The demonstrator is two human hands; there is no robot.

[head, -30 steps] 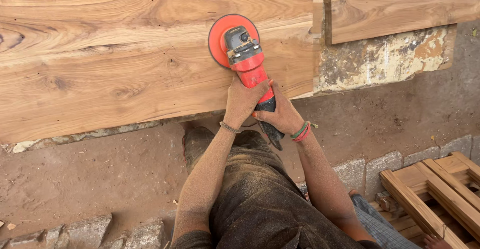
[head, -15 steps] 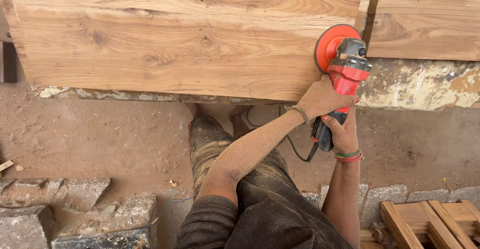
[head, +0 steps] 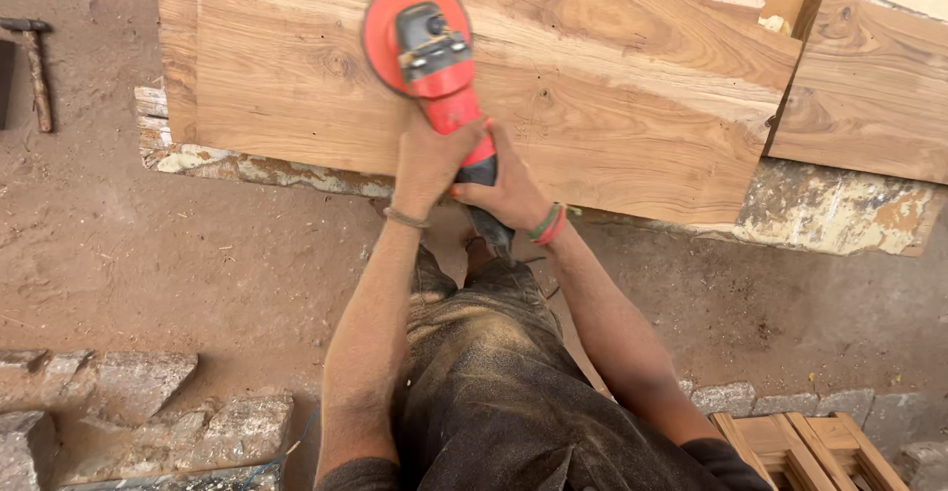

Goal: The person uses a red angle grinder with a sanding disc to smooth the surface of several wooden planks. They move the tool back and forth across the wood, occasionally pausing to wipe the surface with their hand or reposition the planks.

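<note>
Head view: gripping red sander (head: 434, 66), left hand (head: 427, 160) and right hand (head: 509, 193) both closed round its body; pressing orange disc (head: 395, 27) against wooden slab (head: 612, 106); leaning on flaking wall (head: 839, 216); standing over dirt floor (head: 148, 254), stone blocks (head: 138, 402) nearby.

The red sander (head: 425, 51) now sits toward the left part of the wooden plank (head: 612, 106), away from the right end it reached half a second ago. Both hands come with it: the left hand (head: 427, 160) and right hand (head: 509, 193) are together again on the body. The view swings too, showing the plank's left end.
</note>
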